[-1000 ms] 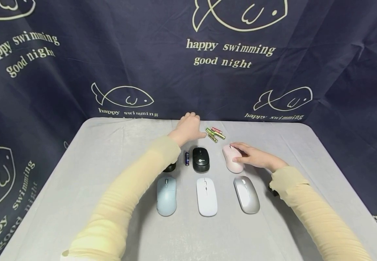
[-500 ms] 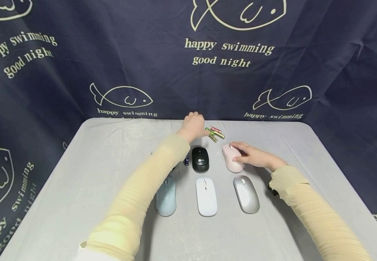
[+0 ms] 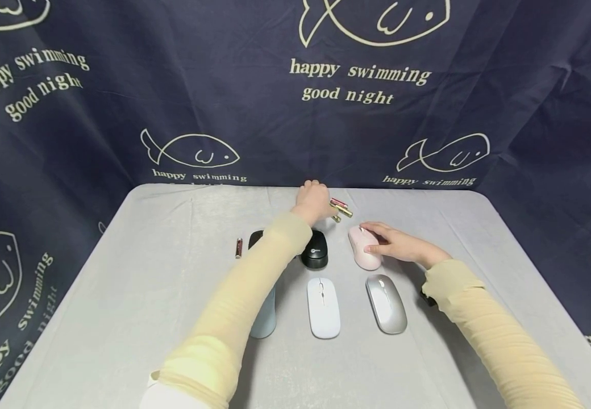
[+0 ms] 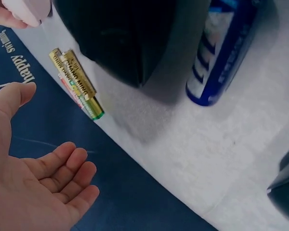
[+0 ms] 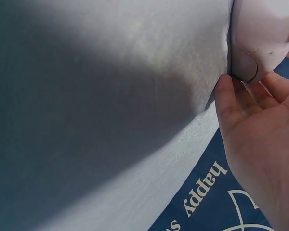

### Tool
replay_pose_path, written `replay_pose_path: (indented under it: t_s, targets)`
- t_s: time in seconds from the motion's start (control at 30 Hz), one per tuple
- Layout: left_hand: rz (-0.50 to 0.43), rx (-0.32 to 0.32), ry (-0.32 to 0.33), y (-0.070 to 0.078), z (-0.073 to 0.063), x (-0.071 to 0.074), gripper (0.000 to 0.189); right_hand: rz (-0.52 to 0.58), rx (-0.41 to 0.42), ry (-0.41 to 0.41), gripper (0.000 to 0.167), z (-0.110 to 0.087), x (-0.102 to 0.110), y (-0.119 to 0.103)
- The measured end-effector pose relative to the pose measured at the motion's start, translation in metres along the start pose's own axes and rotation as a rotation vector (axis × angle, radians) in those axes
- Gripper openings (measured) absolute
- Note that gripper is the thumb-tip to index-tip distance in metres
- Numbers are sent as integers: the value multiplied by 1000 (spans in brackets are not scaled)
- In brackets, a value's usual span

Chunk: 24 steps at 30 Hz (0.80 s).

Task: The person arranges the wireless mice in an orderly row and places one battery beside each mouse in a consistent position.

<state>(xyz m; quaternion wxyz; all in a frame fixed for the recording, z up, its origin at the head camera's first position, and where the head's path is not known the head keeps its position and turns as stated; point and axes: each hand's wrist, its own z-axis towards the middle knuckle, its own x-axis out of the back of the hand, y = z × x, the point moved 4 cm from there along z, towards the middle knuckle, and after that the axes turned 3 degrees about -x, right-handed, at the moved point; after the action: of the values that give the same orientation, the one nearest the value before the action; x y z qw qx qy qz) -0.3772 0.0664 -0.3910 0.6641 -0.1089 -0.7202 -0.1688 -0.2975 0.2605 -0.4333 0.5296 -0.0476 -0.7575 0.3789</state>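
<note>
My left hand (image 3: 313,201) is at the back of the table, just left of a small group of batteries. In the left wrist view the left hand (image 4: 43,187) holds nothing, its fingers loosely bent and its thumb apart. Gold-and-green batteries (image 4: 77,74) lie close to its fingertips, and a red battery (image 3: 338,202) lies with them. My right hand (image 3: 403,245) grips a pink computer mouse (image 3: 363,250) by its sides, resting on the table. In the right wrist view, fingertips hold the pink mouse (image 5: 262,33) low on its edge.
A black mouse (image 3: 316,250) stands under the left forearm, near a blue battery (image 4: 216,57). Another black mouse (image 3: 255,237) and a dark red battery (image 3: 238,248) lie left. In front are light-blue (image 3: 265,321), white (image 3: 323,309) and silver mice (image 3: 387,304). A navy curtain (image 3: 295,125) hangs behind.
My left hand has moved right, from above the black mouse toward the batteries, and its forearm now uncovers the dark red battery. The right hand has stayed on the pink mouse.
</note>
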Motion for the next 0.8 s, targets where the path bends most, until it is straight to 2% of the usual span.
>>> replay_pose_path:
  t_s: [0.23,0.47,0.8]
  targets:
    - [2,14,-36,3,1,-10,48,4,-23,-10,66,0,-1,3]
    - [19,12,-37,8,3,-20,53,-5,-21,-8,65,-1,0,1]
    - [32,25,-48,12,3,-28,56,-4,-20,-6,65,0,0,1]
